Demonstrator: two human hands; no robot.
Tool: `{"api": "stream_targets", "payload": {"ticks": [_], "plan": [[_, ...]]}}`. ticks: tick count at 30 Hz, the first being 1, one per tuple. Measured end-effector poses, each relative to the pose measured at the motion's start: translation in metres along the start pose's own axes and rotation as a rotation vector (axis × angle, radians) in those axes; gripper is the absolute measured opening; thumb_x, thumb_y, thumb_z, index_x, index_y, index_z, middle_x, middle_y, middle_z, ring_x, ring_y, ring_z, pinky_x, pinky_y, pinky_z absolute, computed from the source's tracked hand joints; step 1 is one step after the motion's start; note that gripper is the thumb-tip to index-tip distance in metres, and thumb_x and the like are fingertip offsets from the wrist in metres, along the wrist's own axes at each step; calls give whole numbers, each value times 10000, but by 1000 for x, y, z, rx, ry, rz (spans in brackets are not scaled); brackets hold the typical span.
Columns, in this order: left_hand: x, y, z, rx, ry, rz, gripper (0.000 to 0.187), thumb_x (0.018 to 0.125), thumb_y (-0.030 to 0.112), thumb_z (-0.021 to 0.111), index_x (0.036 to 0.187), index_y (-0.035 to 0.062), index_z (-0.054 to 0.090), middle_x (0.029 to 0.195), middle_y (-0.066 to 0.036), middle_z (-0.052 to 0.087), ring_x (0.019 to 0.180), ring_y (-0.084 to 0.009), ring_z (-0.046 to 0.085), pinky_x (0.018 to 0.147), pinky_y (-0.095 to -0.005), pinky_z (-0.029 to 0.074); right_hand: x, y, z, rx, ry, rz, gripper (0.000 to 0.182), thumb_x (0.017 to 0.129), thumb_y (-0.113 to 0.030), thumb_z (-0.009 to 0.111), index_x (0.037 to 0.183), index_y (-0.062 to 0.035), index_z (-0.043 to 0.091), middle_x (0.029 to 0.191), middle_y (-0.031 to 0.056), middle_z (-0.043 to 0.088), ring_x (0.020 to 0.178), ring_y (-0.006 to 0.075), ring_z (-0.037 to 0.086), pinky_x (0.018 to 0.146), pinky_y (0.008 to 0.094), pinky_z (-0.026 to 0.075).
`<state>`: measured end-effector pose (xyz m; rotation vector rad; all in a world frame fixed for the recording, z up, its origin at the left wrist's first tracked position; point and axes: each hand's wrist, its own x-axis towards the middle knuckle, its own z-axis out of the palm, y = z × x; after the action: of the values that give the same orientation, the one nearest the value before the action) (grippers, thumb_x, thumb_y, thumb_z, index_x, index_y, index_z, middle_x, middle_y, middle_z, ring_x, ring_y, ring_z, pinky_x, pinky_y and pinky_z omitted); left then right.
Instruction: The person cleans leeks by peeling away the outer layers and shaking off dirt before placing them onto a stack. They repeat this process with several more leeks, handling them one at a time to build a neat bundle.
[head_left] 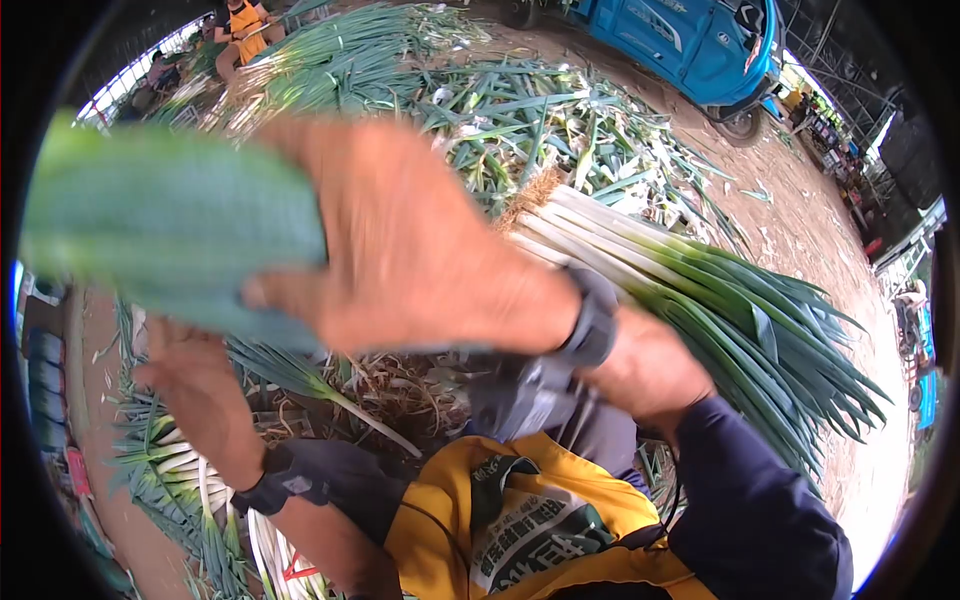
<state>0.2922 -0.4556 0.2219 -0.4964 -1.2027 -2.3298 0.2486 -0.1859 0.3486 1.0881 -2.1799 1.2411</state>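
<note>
My right hand (pixel 400 230), smeared by motion, reaches across to the left with thumb and fingers around a thick bundle of leeks (pixel 170 225), whose broad green leaves show close to the camera. Below that bundle is my left hand (pixel 195 385), with fingers apart near the underside of the leaves. Black bands circle both wrists. A bunch of leeks (pixel 690 280) with white stalks and a root end lies beyond my right forearm, leaves spreading right. One single leek (pixel 340 400) lies in front of me.
Loose leek trimmings (pixel 560 130) cover the ground ahead. More leeks (pixel 190 470) lie at lower left, some by a red tie (pixel 298 570). A large leek pile (pixel 340 55) and a person in an orange apron (pixel 245 25) are at the back. A blue vehicle (pixel 690 50) stands at upper right.
</note>
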Motion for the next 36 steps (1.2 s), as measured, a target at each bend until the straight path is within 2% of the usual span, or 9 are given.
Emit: {"api": "stream_targets", "payload": {"ticks": [5, 10, 14, 17, 21, 23, 26, 28, 36], "plan": [[-10, -58, -9, 400, 21, -238, 542, 1057, 473, 524, 1286, -17, 559, 1144, -157, 672, 1082, -250, 650, 1020, -391, 488, 32, -56, -106, -556, 119, 24, 612, 767, -256, 812, 1227, 109, 639, 880, 261, 727, 725, 324, 734, 724, 381, 606], [-9, -84, -8, 302, 128, -407, 363, 1058, 356, 577, 1117, 6, 654, 971, -115, 734, 905, -197, 706, 855, -324, 546, 21, -91, -175, -1027, 341, -26, 778, 725, -362, 881, 1336, 4, 569, 1149, 184, 643, 1088, 315, 651, 995, 418, 510], [-12, -93, 6, 368, 95, -465, 347, 1050, 359, 591, 1083, 22, 666, 926, -101, 742, 858, -187, 710, 827, -308, 544, -1, -141, -241, -1505, -149, 318, 842, 720, -329, 896, 1405, -35, 504, 1259, 174, 599, 1194, 301, 597, 1070, 423, 475], [-14, -101, 12, 362, 50, -527, 341, 1050, 357, 590, 1074, 25, 665, 917, -96, 737, 844, -181, 707, 812, -305, 547, -51, -95, -268, -1484, -186, 320, 794, 622, -247, 894, 1323, -59, 572, 1155, 184, 646, 1094, 329, 648, 992, 422, 505], [-18, -109, 22, 385, -23, -589, 344, 1057, 355, 574, 1068, 21, 653, 921, -89, 727, 841, -171, 700, 799, -305, 550, -137, -90, -262, -1274, -518, 698, 687, 433, -189, 908, 1074, -26, 724, 1005, 190, 704, 990, 360, 672, 899, 429, 509], [-19, -112, 27, 400, -73, -604, 326, 1061, 346, 569, 1067, 30, 648, 905, -87, 731, 826, -165, 704, 777, -295, 553, -182, -74, -261, -1058, -484, 854, 491, 504, -212, 862, 930, -6, 730, 815, 210, 706, 806, 377, 707, 751, 432, 545], [-22, -118, 27, 399, -70, -608, 335, 1049, 356, 593, 1031, 29, 661, 874, -96, 744, 780, -167, 719, 727, -280, 562, -227, -69, -252, -960, -494, 1263, 679, 490, -247, 916, 1089, 14, 733, 995, 230, 723, 958, 373, 697, 865, 429, 533], [-23, -118, 30, 418, -73, -621, 334, 1050, 350, 591, 1035, 23, 657, 868, -99, 744, 779, -169, 722, 721, -276, 561, -269, -65, -250, -960, -424, 1139, 640, 505, -279, 898, 1045, 24, 736, 887, 237, 716, 895, 387, 710, 822, 443, 540], [-25, -131, 30, 474, -118, -696, 331, 1054, 345, 584, 1042, 22, 655, 862, -96, 743, 766, -164, 718, 720, -275, 560, -322, -41, -211, -826, -297, 1391, 784, 562, -364, 918, 1205, 24, 693, 1124, 263, 697, 1094, 396, 662, 966, 433, 511]]}}
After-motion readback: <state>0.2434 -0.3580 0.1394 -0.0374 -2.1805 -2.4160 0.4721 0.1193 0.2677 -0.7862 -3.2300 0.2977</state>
